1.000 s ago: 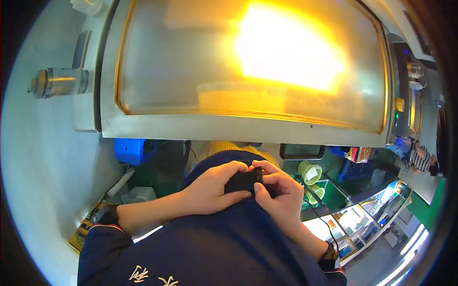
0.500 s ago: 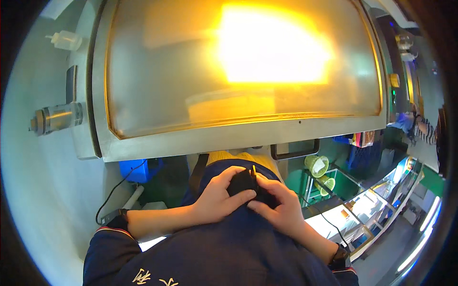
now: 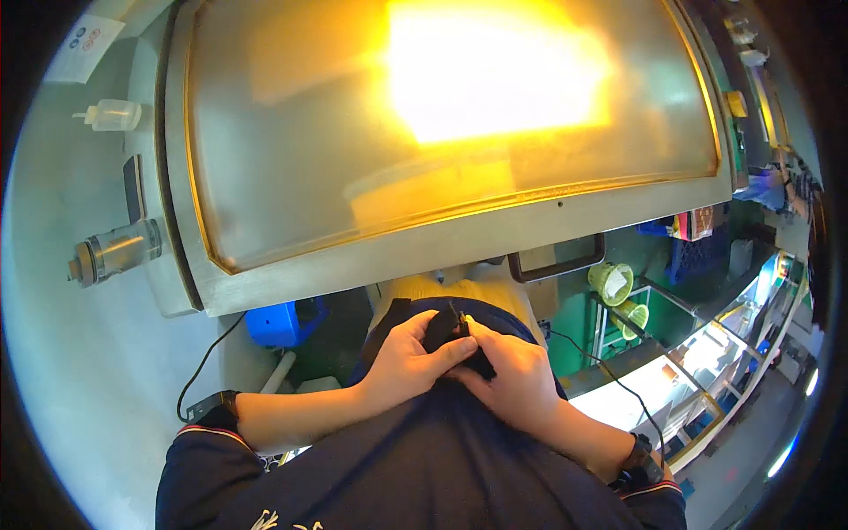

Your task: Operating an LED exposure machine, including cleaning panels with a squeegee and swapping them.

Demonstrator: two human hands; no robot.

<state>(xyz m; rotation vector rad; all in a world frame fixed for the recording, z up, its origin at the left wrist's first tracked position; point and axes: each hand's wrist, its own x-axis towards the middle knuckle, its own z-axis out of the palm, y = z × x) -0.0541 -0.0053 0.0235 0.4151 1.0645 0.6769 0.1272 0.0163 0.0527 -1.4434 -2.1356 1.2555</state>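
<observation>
At my waist both hands meet on a small black piece [image 3: 441, 329] that looks soft, perhaps cloth; its kind cannot be made out. My left hand [image 3: 405, 358] is closed on its left side, with the thumb stretched across toward the right fingers. My right hand [image 3: 515, 369] pinches its right side. Between the fingertips shows a short yellow bit [image 3: 468, 322]. A wide black strap [image 3: 389, 318] lies just left of the piece, against the front of my dark shirt [image 3: 433, 450]. My fingers hide most of the black piece.
Ahead stands a large metal door [image 3: 415, 261] with a glowing window [image 3: 300, 168] and a black handle [image 3: 556, 274]. Clear bottles [image 3: 119, 252] are on the left ledge. A blue container [image 3: 276, 324] sits below. Green baskets [image 3: 611, 283] and a lit glass-topped rack [image 3: 662, 389] stand at right.
The view has tilted and shifted slightly. My right fingers have closed in over the yellow bit, which showed longer before. The black piece has turned a little between my hands.
</observation>
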